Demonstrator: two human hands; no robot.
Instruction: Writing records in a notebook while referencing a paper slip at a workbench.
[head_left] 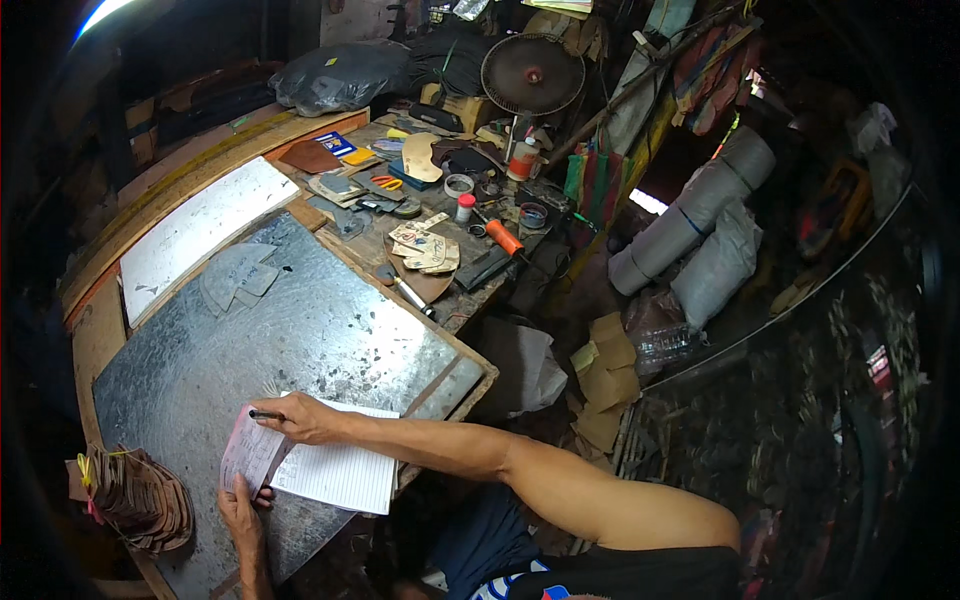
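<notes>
A pink slip of paper with handwriting (pixel 250 452) is pinched at its lower edge by my left hand (pixel 242 510), over the metal-topped board (pixel 190 370). My right hand (pixel 305 418) is closed around a dark pen (pixel 264 414), which points left across the slip's upper part. Under my right wrist lies an open lined notebook (pixel 345 465), partly covered by the slip and my hand. Left of my left hand stands a bundle of brown cut pieces (pixel 140 500), tied with yellow and pink string. Grey flat cut templates (pixel 240 278) rest farther up the board.
A white sheet (pixel 205 235) lies along the board's far left. The cluttered workbench (pixel 460 315) beyond carries orange-handled scissors (pixel 387 182), an orange-handled tool (pixel 504 238), a red-capped jar (pixel 465 207) and card templates (pixel 425 245). A fan (pixel 532 75) stands behind; rolled grey material (pixel 690 210) leans at right.
</notes>
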